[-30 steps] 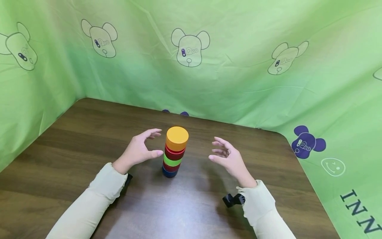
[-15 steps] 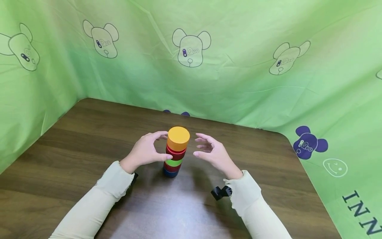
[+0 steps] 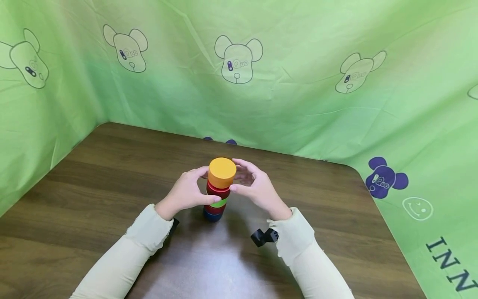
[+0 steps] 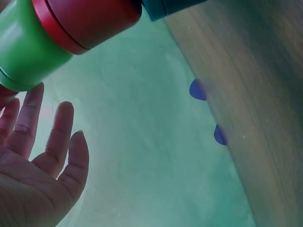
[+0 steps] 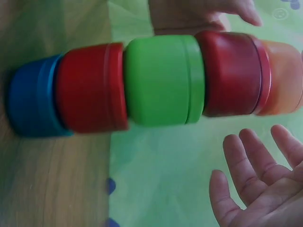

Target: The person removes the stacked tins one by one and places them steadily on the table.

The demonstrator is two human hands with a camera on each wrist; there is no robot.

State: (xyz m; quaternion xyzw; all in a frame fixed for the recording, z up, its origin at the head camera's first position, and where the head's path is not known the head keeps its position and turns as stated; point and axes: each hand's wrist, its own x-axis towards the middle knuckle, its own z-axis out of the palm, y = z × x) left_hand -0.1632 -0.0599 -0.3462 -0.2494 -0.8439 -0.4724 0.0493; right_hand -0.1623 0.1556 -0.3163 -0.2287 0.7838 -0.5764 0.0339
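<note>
A tower of small round lidded jars stands upright on the table. From the top come an orange jar (image 3: 222, 174), a red jar (image 5: 232, 73), a green jar (image 5: 163, 80), a second red jar (image 5: 90, 87) and a blue jar (image 5: 35, 97). On the tower's left side is my left hand (image 3: 184, 192), its thumb in front of the green jar and its fingers reaching behind. My right hand (image 3: 258, 190) flanks the upper jars, thumb beside the orange jar's lower edge. Its fingers (image 5: 251, 187) look extended and apart from the tower in the right wrist view. Left-hand contact is unclear.
The brown wooden table (image 3: 112, 174) has rounded far corners. A green cloth (image 3: 179, 95) printed with bear heads hangs around its back and sides. Near the right wrist sits a black camera mount (image 3: 264, 236).
Both hands have closed in on the tower from either side, the right hand travelling farther leftward. The jars have stayed in place.
</note>
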